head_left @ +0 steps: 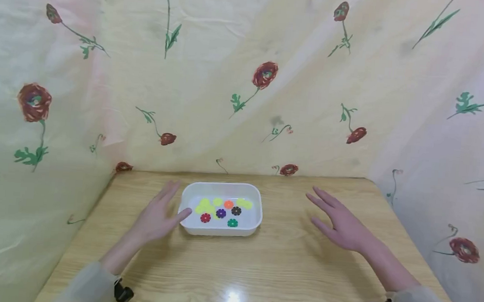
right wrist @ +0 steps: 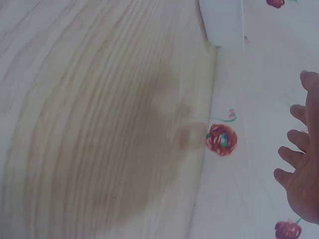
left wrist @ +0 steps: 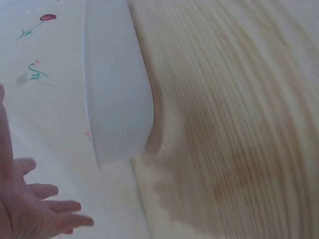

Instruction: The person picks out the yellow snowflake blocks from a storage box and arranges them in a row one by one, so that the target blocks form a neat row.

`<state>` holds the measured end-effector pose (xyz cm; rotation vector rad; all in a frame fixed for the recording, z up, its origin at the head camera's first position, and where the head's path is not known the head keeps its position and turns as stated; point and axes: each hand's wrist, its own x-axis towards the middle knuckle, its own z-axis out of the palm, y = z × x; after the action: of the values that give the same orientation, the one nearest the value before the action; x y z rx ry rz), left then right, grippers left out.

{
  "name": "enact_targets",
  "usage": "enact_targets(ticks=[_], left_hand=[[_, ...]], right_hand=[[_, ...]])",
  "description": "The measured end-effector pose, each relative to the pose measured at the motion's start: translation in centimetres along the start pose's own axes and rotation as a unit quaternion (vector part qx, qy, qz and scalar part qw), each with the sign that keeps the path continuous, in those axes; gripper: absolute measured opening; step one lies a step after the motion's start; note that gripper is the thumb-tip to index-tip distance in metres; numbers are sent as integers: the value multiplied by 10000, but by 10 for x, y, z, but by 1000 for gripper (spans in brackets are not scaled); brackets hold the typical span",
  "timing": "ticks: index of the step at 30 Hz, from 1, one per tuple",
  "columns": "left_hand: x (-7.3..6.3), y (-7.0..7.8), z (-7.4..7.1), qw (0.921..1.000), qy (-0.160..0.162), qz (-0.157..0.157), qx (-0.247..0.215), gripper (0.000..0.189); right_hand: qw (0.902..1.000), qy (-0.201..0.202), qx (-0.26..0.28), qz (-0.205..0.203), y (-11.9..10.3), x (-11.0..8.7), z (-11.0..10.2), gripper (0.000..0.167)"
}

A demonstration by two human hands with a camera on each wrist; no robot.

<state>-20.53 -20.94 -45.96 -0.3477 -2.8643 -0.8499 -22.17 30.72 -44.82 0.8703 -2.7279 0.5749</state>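
A white rectangular tray [head_left: 220, 232] stands on the wooden table, left of the middle in the head view. Flat notched plastic discs lie in it: a red disc [head_left: 205, 218], a purple disc [head_left: 221, 213], a green disc [head_left: 232, 223], a black disc [head_left: 236, 211], an orange disc [head_left: 228, 204] and several yellow discs [head_left: 205, 206]. My left hand [head_left: 157, 218] hovers by the tray's left end, fingers extended, its thumb overlapping the rim in this view. Farther off, my right hand [head_left: 343, 223] hangs over the table's right side, fingers spread and holding nothing.
The wooden table [head_left: 279, 268] is bounded at the back and sides by hanging flowered cloth [head_left: 205, 72]. A bright light reflection shows near the table's front. Dark wrist devices [head_left: 123, 293] sit at both cuffs.
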Motion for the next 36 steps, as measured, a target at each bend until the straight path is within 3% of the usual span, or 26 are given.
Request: enact_targets(ticks=[4,11,23,36], left_hand=[[13,1,7,9989,-27,-98,-455,94],[19,-2,25,9969,-188,-260,-720,105],[24,-3,52,9950,-334,-635,-694,135],[25,-4,63,9927,-18,-627,-1030,137]], right_hand=[[9998,30,4,179,-11,12,-1,62],[9998,-162,-28,97,-25,38,6,62],[9996,-176,150,-134,-58,94,44,61],[9981,-557,-5,-246,-82,131,76,55]])
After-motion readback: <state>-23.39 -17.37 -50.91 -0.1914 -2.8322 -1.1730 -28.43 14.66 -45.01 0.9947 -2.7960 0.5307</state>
